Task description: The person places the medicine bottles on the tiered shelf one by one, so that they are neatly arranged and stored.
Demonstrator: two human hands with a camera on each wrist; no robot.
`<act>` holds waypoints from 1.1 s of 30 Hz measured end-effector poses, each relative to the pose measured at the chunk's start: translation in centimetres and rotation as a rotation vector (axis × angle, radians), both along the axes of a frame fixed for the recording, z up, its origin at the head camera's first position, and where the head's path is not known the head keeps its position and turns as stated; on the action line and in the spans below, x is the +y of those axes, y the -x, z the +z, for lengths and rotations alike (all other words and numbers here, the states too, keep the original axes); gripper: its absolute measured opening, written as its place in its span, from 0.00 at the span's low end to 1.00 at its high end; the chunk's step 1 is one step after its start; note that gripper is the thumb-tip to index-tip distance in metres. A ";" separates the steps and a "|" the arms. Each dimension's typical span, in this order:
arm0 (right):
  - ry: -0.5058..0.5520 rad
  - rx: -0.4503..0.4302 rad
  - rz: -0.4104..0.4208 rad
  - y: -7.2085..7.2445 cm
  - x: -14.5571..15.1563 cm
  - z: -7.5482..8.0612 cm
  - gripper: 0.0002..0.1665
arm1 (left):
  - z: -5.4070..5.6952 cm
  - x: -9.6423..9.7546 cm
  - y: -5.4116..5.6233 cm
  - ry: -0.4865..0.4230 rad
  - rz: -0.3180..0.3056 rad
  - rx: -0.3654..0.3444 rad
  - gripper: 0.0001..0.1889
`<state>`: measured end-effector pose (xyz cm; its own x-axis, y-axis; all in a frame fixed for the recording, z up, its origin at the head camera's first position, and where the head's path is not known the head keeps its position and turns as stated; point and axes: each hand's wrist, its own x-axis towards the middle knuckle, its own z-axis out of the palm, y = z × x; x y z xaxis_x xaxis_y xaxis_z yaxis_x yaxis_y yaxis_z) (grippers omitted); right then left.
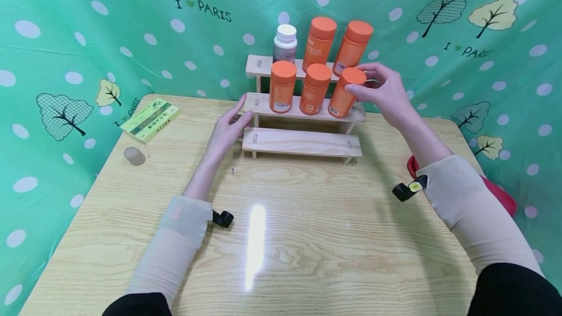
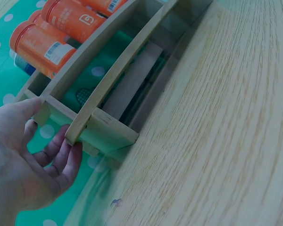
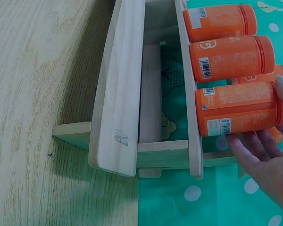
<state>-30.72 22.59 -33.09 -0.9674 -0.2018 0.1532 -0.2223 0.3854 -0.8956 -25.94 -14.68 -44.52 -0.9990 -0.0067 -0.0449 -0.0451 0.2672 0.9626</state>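
A three-tier wooden stand (image 1: 303,141) stands at the back of the table. On its middle tier are three orange bottles with orange lids. My right hand (image 1: 386,91) holds the rightmost orange bottle (image 1: 341,99) near its lid, thumb on one side and fingers on the other. That bottle rests on the tier in the right wrist view (image 3: 238,109). My left hand (image 1: 227,128) grips the stand's left end, its thumb at the middle tier and its curled fingers at the lowest tier's end (image 2: 75,129). The top tier bears a white bottle (image 1: 285,43) and two orange bottles (image 1: 319,43).
At the table's left lie a yellow-green box (image 1: 150,120) and a small greyish cylinder (image 1: 134,156). A red object (image 1: 498,194) is partly hidden behind my right forearm. Green patterned cloth (image 1: 197,52) hangs close behind the stand. The lowest tier bears no bottles.
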 end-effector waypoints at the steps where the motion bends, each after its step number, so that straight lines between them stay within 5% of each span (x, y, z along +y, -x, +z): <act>1: 0.000 0.002 0.000 0.0 0.0 0.0 0.28 | 0.0 0.0 0.0 -0.002 0.000 0.001 0.33; 33: 0.012 0.015 -0.007 0.3 0.0 -0.4 0.29 | -0.2 -0.1 0.0 0.000 -0.007 0.011 0.32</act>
